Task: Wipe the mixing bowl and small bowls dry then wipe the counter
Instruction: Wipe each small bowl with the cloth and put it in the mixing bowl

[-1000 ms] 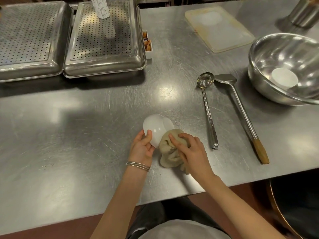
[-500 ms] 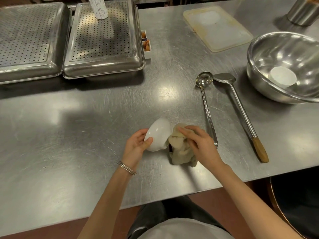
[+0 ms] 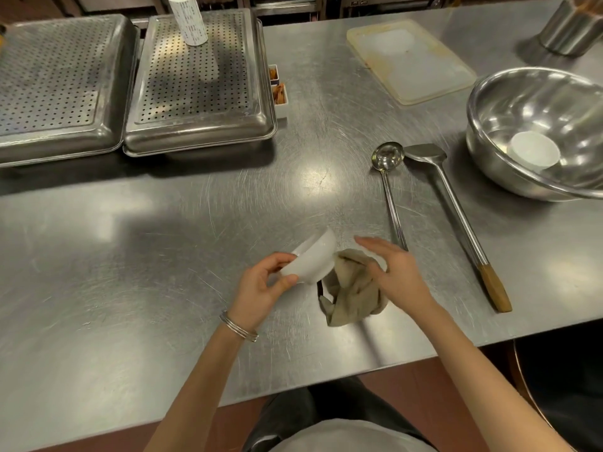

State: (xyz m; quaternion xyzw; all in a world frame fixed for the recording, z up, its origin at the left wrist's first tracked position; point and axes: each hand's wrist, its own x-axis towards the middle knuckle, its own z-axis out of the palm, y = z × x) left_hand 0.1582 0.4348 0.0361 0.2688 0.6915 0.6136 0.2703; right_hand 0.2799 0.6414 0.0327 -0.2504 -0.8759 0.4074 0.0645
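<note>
Small white ceramic bowl [image 3: 311, 261] is seen in the head view, tilted on its side above the near part of the scratched stainless steel counter [image 3: 163, 256], its opening turned up and to the left. It is gripped by the left hand [image 3: 261, 288], whose thumb and curled fingers are closed on its rim; thin silver bangles [image 3: 238, 327] are worn on that wrist. A crumpled beige cloth [image 3: 352, 295] is held against the bowl's outer wall by the right hand [image 3: 396, 275]: the cloth is pinched under the thumb, while the fingers are stretched out straight above it.

To the far right a large round stainless steel mixing bowl [image 3: 509, 102] is set on the counter, with a second small white bowl [image 3: 535, 153] lying inside it. Between the hands and that bowl a steel ladle [image 3: 390, 190] and a steel spatula with a wooden handle end [image 3: 456, 216] are laid side by side. A translucent plastic board [image 3: 411, 57] is placed at the back, and two perforated steel trays [image 3: 199, 76] are lined up at the back left
</note>
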